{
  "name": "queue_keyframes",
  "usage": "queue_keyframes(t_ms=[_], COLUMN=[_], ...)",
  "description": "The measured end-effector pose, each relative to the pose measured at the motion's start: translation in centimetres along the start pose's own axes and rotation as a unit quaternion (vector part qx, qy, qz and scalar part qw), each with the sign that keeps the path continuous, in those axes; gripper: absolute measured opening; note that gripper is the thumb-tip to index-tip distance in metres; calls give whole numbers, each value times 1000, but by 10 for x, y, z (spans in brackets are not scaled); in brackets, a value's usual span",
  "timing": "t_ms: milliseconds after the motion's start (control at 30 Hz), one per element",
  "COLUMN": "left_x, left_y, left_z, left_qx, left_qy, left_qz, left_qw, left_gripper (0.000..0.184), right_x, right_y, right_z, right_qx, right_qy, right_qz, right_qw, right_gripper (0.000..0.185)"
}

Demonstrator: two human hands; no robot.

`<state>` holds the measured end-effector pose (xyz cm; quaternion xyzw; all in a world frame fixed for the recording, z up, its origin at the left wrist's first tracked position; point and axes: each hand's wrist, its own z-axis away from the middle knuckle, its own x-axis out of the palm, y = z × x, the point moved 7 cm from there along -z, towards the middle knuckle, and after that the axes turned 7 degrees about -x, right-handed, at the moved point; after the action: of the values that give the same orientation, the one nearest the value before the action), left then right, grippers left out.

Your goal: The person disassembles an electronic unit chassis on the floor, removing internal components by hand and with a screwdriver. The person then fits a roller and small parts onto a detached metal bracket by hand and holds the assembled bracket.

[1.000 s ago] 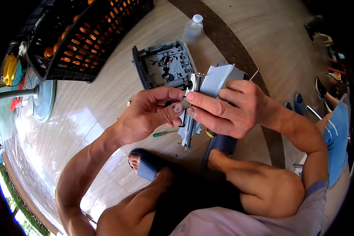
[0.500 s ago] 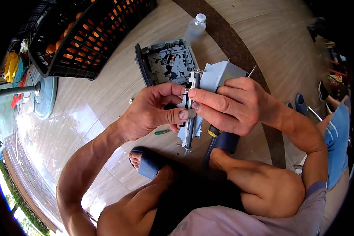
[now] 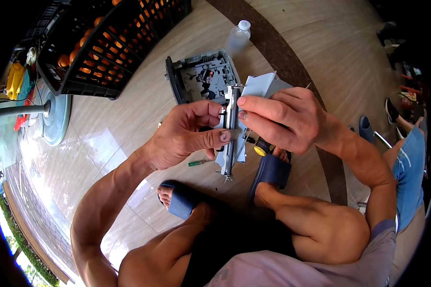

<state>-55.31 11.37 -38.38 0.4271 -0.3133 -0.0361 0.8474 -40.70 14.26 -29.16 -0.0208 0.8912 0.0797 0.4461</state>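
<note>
My left hand [image 3: 184, 136] is closed around a narrow metal bracket with a dark roller [image 3: 233, 115], thumb across its front. A bent pale grey metal plate [image 3: 259, 86] lies behind the bracket; I cannot tell whether the two are joined. At the roller's upper half, my right hand [image 3: 292, 119] touches with its fingertips. A screwdriver is tucked in that same hand, its black and yellow handle [image 3: 262, 147] showing below the fingers and its shaft mostly hidden. Beyond my hands, an opened disc player chassis [image 3: 206, 74] with its mechanism exposed sits on the floor.
A clear plastic bottle [image 3: 239, 38] stands behind the chassis. At upper left is a black crate [image 3: 88, 88] of orange fruit, near a round stand base [image 3: 57, 117]. A small green-handled tool [image 3: 196, 163] lies by my sandal [image 3: 183, 201]. Another person's leg [image 3: 409, 172] is at right.
My right fingertips have shifted slightly up and right along the roller. The plate and bracket have turned a little, and the screwdriver handle has swung upward. My left hand keeps its grip.
</note>
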Motion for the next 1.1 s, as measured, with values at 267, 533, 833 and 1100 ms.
queue_keyframes(t_ms=[267, 533, 833, 1100], left_x=[1, -5, -15, -18], left_y=[-1, 0, -10, -17], left_z=[2, -3, -9, -16], left_qx=[-17, 25, 33, 16], left_qy=[-1, 14, 59, 62], left_qz=[12, 18, -5, -8], left_qw=[1000, 999, 998, 998], left_gripper=[33, 31, 31, 31], right_x=[-2, -9, 51, 74], right_y=[9, 27, 19, 4], right_z=[11, 31, 81, 66], right_qx=[52, 314, 666, 654], right_qy=[29, 80, 78, -4], right_qz=[-29, -41, -591, -563], right_qw=[998, 945, 448, 505], right_gripper=[32, 75, 40, 27])
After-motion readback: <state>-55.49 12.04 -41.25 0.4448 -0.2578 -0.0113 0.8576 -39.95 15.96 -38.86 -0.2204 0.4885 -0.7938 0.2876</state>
